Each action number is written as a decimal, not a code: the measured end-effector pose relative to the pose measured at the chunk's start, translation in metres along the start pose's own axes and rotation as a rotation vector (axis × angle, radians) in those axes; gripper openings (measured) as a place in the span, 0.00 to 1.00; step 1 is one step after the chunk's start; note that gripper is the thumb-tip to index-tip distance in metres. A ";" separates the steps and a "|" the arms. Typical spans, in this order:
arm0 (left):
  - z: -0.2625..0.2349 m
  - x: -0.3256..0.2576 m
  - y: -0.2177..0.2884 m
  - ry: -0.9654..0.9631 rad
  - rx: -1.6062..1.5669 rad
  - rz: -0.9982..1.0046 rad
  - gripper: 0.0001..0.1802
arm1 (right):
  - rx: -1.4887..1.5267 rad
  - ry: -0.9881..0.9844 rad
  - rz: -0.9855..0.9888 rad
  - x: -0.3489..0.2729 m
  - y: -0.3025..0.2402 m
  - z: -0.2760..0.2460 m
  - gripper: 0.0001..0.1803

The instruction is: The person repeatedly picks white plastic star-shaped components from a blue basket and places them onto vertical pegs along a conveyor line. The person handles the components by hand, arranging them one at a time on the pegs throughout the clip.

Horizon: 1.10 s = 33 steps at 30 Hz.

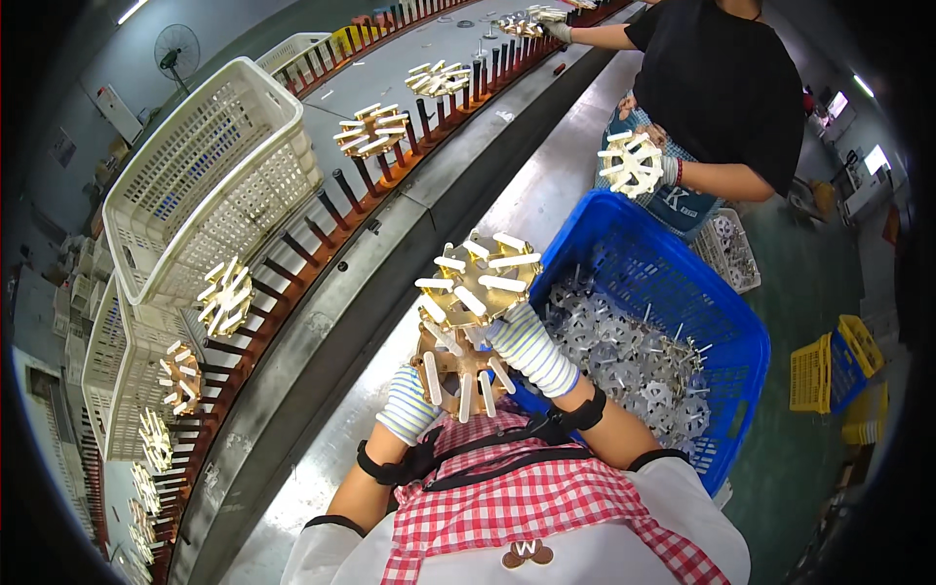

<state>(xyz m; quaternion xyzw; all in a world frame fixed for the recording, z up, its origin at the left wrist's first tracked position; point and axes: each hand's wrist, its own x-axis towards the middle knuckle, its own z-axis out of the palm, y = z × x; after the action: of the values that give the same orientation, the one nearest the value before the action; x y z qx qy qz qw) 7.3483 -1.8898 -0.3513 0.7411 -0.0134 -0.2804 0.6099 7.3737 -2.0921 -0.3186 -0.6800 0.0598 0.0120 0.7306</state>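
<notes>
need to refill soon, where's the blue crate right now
In the head view the blue crate sits at the person's right, against the steel bench, half full of grey metal parts; the right hand is just left of it.

The right hand (531, 351) holds a spoked wheel (480, 278) above a second spoked wheel (458, 370) in the left hand (409, 405). To their right a crate (721, 302) holds loose metal parts (634, 361). To their left the bench (390, 292) runs alongside a rack of pegs (322, 210) carrying more wheels, with baskets (205, 175) beyond it.
</notes>
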 end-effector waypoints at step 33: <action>-0.261 0.268 -0.126 1.224 1.387 -0.070 0.20 | 0.456 0.149 0.106 0.132 0.099 -0.197 0.17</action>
<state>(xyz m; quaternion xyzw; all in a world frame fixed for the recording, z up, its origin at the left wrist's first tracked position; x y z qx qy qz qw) 7.6464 -1.7208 -0.5475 0.9594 0.1687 0.2122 -0.0782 7.4810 -2.2890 -0.4437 -0.4923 0.1504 -0.0138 0.8572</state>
